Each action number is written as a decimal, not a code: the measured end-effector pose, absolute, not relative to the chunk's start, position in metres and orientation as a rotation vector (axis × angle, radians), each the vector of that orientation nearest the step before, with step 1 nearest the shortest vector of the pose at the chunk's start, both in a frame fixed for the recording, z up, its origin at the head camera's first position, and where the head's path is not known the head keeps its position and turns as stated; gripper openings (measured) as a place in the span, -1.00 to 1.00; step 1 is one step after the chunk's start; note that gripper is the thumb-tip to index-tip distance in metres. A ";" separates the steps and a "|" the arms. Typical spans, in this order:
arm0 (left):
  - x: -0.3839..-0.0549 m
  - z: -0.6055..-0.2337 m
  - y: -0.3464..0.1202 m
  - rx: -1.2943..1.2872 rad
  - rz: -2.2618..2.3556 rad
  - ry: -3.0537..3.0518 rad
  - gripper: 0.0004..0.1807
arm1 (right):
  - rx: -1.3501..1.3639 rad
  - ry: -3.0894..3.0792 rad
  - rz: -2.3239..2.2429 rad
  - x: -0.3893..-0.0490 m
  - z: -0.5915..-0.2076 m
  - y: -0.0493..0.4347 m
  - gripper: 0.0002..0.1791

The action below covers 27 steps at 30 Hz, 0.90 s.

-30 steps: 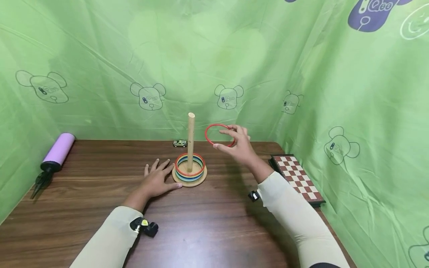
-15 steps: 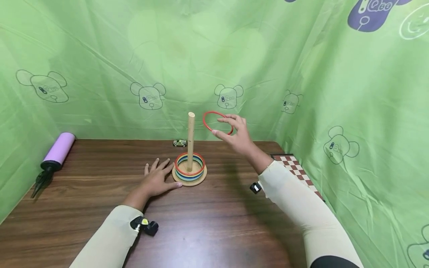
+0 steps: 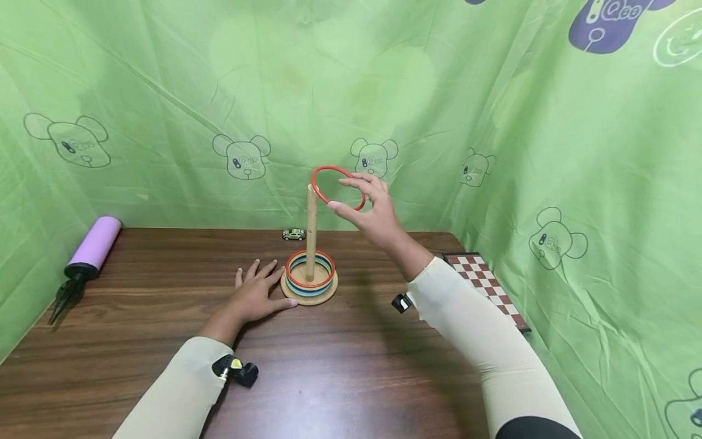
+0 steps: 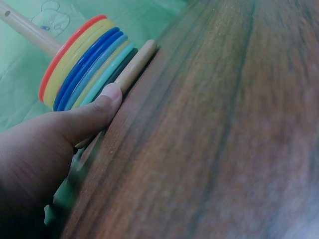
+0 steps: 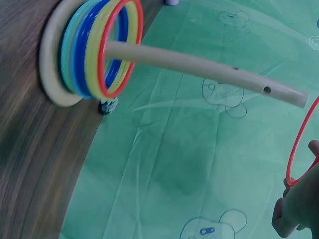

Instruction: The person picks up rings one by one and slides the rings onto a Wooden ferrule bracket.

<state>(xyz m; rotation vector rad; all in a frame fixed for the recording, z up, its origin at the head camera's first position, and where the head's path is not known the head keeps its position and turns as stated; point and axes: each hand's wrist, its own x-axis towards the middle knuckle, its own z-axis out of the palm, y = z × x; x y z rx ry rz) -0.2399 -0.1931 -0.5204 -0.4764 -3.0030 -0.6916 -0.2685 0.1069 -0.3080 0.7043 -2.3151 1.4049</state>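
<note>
My right hand (image 3: 374, 210) pinches a thin red ring (image 3: 329, 167) between thumb and fingers, up at the top of a wooden peg (image 3: 311, 231). In the right wrist view the held ring (image 5: 295, 149) is just beyond the peg's tip and does not encircle it. A round wooden base (image 3: 310, 301) carries the peg, with a stack of colored rings (image 4: 82, 62) around its foot: red on top, then yellow, blue and teal ones. My left hand (image 3: 253, 299) lies spread on the table at the base's left, its thumb touching the base's edge.
A toy car (image 3: 294, 234) stands behind the peg at the table's back edge. The purple hand pump (image 3: 97, 247) lies at far left. A checkered game board (image 3: 485, 283) is at right, partly behind the right sleeve. Green curtain (image 3: 307, 91) surrounds the wooden table (image 3: 329, 366).
My right hand has raised the red ring and carried it left, from beside the peg to its top. The left hand stays where it was against the base.
</note>
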 end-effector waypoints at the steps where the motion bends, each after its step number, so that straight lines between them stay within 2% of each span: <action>1: -0.240 -0.521 -0.193 -0.477 -0.693 -3.003 0.19 | 0.717 -2.311 1.406 -0.268 -0.308 0.105 -0.41; 12: -0.241 -0.520 -0.193 -0.481 -0.699 -3.009 0.21 | 0.737 -2.350 1.372 -0.267 -0.326 0.086 -0.24; 27: -0.239 -0.519 -0.193 -0.471 -0.713 -3.018 0.20 | 0.685 -2.514 1.514 -0.260 -0.390 0.075 -0.12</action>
